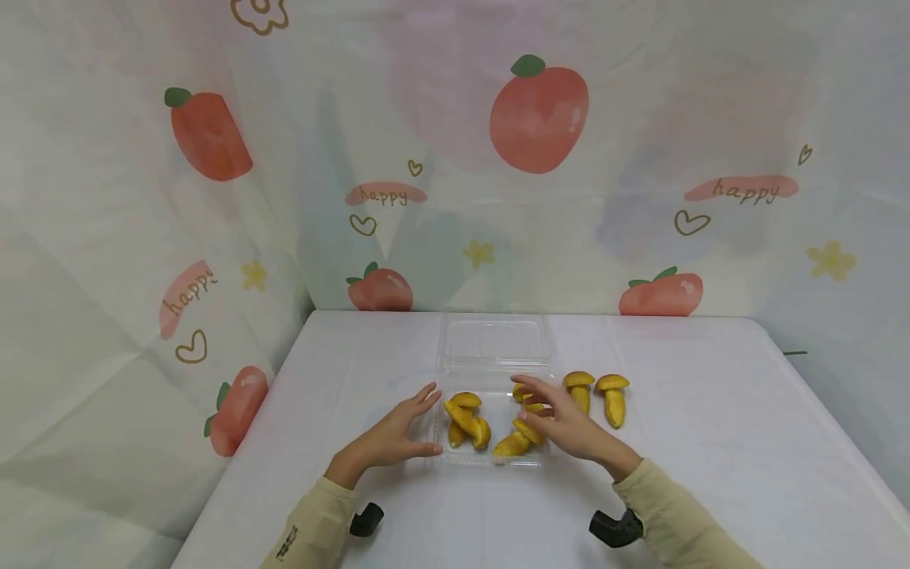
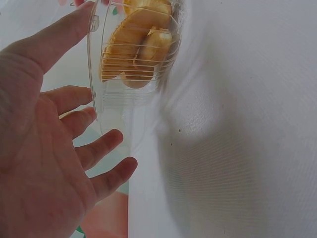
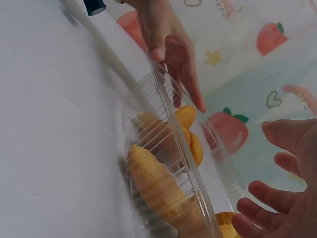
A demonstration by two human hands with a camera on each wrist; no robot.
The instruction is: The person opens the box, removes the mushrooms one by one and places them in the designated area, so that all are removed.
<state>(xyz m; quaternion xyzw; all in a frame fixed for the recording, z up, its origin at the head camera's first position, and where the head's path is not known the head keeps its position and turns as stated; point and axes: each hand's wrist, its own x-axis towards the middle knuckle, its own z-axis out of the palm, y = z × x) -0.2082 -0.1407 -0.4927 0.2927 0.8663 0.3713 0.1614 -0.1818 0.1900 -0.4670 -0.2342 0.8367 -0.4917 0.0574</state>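
A clear hinged plastic box (image 1: 500, 403) stands on the table with its lid (image 1: 495, 341) folded back. Inside it, yellow mushrooms (image 1: 469, 423) lie crossed at the left, and more mushrooms (image 1: 513, 444) lie at the right, partly hidden by my right hand. My left hand (image 1: 398, 431) is at the box's left side, fingers spread; in the left wrist view its thumb and fingertips touch the rim (image 2: 94, 64). Above the box's right side, my right hand (image 1: 572, 427) has loosely bent fingers and holds nothing; the right wrist view shows that hand (image 3: 292, 183) beside the rim.
Two mushrooms, one nearer (image 1: 579, 389) and one farther right (image 1: 613, 399), lie on the white tablecloth (image 1: 704, 442) right of the box. A printed cloth (image 1: 441, 103) hangs behind and at the left. Black wrist devices (image 1: 615, 528) sit at both sleeves.
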